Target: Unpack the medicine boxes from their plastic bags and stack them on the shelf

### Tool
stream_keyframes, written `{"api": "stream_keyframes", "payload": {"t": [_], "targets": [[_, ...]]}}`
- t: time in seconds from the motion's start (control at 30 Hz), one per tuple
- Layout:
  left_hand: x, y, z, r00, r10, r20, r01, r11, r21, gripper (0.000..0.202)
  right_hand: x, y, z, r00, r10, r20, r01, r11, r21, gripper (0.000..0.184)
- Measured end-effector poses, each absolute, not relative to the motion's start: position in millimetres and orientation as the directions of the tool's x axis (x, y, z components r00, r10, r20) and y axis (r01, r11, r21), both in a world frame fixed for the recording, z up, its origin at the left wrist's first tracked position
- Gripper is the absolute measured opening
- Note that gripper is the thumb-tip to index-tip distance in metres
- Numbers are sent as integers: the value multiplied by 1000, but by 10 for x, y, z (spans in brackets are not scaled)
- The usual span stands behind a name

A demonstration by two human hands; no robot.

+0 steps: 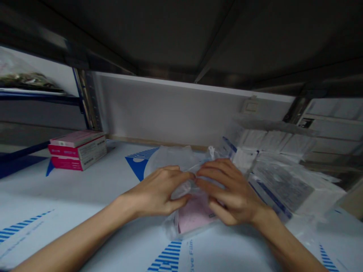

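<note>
A clear plastic bag lies in front of me on the film-covered surface, with a flat pink item inside it. My left hand is closed with its fingertips on the gathered upper part of the bag. From the other side my right hand bends its fingers onto the same plastic, fingertips almost meeting the left ones. The hands partly cover the bag's mouth and the pink item's upper end. Just beyond the fingers, more clear plastic lies flat; whether it belongs to the same bag I cannot tell.
Pink-and-white boxes are stacked at the left. On the right, clear-wrapped packs of white cartons stand close to my right forearm. A dark shelf hangs low overhead, with a metal post at the left and a pale wall behind.
</note>
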State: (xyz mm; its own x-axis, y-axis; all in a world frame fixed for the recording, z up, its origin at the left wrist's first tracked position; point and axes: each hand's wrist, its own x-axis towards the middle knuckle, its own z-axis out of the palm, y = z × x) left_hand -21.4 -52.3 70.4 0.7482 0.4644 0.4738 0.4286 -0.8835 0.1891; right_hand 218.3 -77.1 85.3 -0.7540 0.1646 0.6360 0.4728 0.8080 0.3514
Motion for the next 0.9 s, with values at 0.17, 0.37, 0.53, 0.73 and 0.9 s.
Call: {"api": "stream_keyframes", "payload": {"t": [0.17, 0.37, 0.53, 0.73, 0.9], "targets": [[-225, -549, 716, 771, 442, 457, 413, -895, 168, 17, 2128, -729, 770, -826, 391, 405, 503, 837, 218, 17], [-223, -592, 800, 813, 430, 392, 277, -879, 389, 48, 2191, -790, 807, -815, 469, 339, 407, 881, -240, 24], [-229, -527, 695, 852, 439, 285, 348, -882, 317, 37, 2129, -876, 850, -752, 654, 81, 643, 755, -124, 31], [-211, -539, 627, 858, 483, 177, 438, -866, 239, 13, 2068, -904, 769, -607, 793, 55, 795, 606, 38, 29], [-96, -585, 530, 823, 519, 230, 499, -855, 142, 38, 2069, -919, 731, -561, 828, 17, 828, 560, 38, 44]]}}
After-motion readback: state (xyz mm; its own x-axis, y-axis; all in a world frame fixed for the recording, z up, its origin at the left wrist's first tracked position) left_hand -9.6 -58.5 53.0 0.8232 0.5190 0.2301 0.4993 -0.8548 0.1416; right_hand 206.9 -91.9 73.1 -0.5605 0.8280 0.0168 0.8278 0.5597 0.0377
